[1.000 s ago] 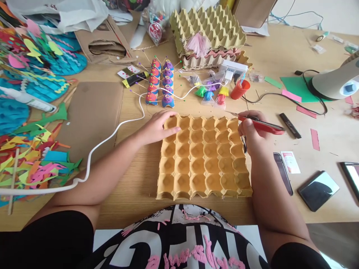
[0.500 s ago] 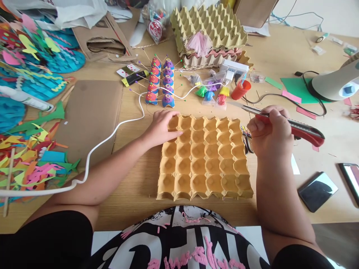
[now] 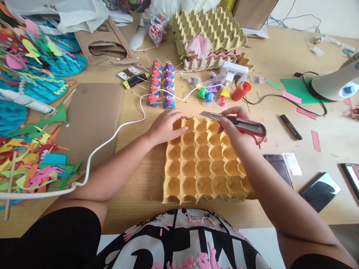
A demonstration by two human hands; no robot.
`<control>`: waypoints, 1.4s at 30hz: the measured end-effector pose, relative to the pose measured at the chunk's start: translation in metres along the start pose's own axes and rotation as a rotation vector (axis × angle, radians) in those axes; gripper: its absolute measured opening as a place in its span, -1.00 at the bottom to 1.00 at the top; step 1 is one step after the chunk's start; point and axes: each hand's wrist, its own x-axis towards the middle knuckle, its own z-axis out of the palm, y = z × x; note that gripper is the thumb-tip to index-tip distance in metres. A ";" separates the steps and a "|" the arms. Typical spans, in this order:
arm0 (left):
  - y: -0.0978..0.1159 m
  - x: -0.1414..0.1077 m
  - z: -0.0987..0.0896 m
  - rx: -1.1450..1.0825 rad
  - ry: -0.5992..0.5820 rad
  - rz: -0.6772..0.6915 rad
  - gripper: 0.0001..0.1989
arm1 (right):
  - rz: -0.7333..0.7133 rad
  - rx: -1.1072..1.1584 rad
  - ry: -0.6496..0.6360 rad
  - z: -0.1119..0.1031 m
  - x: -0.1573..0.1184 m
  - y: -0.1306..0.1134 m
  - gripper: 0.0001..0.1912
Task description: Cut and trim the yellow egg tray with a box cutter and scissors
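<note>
A yellow-orange cardboard egg tray [image 3: 203, 169] lies in front of me with its cups facing up. My left hand [image 3: 168, 127] grips its far left corner, thumb over a cup and fingers along the far edge. In my right hand [image 3: 238, 130] is a red and black utility knife [image 3: 248, 127], held above the tray's far side. Its blade is out and points left towards my left hand. Whether the blade touches the tray, I cannot tell. My right forearm hides the tray's right side.
Two rows of painted egg-cup figures [image 3: 168, 80] with pins stand beyond the tray, a white cable [image 3: 112, 130] running across them. More egg trays [image 3: 210, 30] are stacked behind. Paper scraps [image 3: 42, 168] and cardboard [image 3: 89, 119] lie left; phones [image 3: 319, 191] and a glue gun [image 3: 331, 84] lie right.
My right hand has brought the utility knife leftwards from beside the tray to over its far edge. The left hand keeps its place at the corner.
</note>
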 end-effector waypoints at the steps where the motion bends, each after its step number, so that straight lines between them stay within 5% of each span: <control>1: -0.001 0.001 0.001 -0.023 0.014 0.006 -0.60 | -0.018 -0.029 -0.012 0.007 0.002 0.000 -0.79; 7: -0.010 -0.004 0.008 -0.134 0.038 0.039 -0.58 | -0.057 -0.078 -0.064 0.040 0.016 0.007 -0.79; 13: -0.016 -0.004 0.013 -0.145 0.044 0.052 -0.56 | 0.041 -0.001 0.047 0.042 0.004 -0.001 -0.72; 17: -0.019 -0.003 0.016 -0.126 0.073 0.079 -0.57 | -0.143 -0.220 0.107 0.037 -0.005 0.004 -0.79; 24: -0.019 -0.004 0.015 -0.039 0.033 0.069 -0.59 | -0.424 -0.673 0.030 0.037 -0.004 0.023 -0.81; 42: -0.016 -0.003 0.014 0.021 0.010 0.053 -0.57 | -0.580 -0.916 -0.078 0.051 -0.003 0.025 -0.82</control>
